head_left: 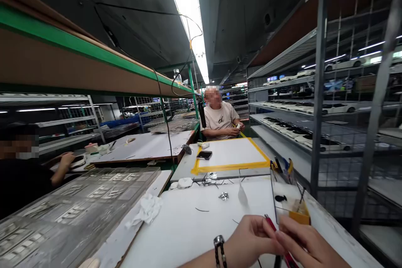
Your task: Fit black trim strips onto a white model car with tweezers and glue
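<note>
Low at the right of the head view, my left hand (pixel 253 234) and my right hand (pixel 303 238) meet with fingertips close together. A slim red-handled tool (pixel 269 222) with a dark tip runs between them, and more of its red shows beneath my right hand. My right fingers are closed around it. My left thumb and fingers are pinched against its side; whatever sits in that pinch is hidden. Something dark pokes out below the fingertips. Beyond the hands, crumpled foil (pixel 224 196) and a short black wire (pixel 202 210) lie on the white tabletop (pixel 176 222).
A clear tool box (pixel 284 194) with pliers stands right of my hands. White tissue (pixel 147 209) and plastic trays of white parts (pixel 78 209) lie left. A phone (pixel 204 155) rests on the taped board ahead. Racks of model cars (pixel 292 130) line the right; two co-workers sit nearby.
</note>
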Tool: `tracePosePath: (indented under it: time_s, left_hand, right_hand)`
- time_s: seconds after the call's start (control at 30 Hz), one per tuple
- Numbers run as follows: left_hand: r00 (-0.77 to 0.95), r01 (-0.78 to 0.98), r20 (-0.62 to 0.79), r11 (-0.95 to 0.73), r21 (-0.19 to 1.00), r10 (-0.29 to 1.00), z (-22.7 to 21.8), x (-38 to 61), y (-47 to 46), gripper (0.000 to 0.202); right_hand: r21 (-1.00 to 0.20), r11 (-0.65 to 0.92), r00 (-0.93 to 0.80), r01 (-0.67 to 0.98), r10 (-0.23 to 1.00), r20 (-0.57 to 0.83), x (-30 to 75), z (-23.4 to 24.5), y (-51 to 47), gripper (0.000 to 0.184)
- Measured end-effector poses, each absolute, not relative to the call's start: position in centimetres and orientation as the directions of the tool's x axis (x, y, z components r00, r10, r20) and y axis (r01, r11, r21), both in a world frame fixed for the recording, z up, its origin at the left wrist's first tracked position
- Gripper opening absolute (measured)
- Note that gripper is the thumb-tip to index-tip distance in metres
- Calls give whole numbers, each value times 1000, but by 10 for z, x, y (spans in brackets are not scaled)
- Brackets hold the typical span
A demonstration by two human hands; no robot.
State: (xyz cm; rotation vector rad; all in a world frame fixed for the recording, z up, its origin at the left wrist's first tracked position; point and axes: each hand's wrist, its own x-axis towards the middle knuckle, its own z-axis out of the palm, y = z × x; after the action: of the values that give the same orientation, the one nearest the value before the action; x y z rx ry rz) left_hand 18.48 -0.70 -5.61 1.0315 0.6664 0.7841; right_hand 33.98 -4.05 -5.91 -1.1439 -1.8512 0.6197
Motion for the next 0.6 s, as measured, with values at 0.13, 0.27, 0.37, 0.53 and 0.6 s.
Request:
tracePosePath:
  time_s: [0.13,0.27,0.37,0.53,0.6]
  left_hand:
    - [537,-248,-92,261,933,839,-52,185,-10,34]
    - [537,-224,-81,235,946,840,-48,184,-13,21]
    - [531,-185,-86,214,959,843,-40,182,-15,20]
    - [462,-27,46,-38,999,886,-7,171,-23,20]
    - [455,-120,259,-230,966,852,8,160,-32,21]
  right_hand:
    - [-760,435,-323,483,895,307,341,-57,-39,38]
    - [-762,408,-338,503,904,260,343,-54,-39,38]
    - [-768,383,-321,514,916,242,343,-52,-40,38]
    - [-763,361,-299,535,927,229,342,-51,-40,37]
    - [-750,363,-285,553,928,239,342,-53,-39,37]
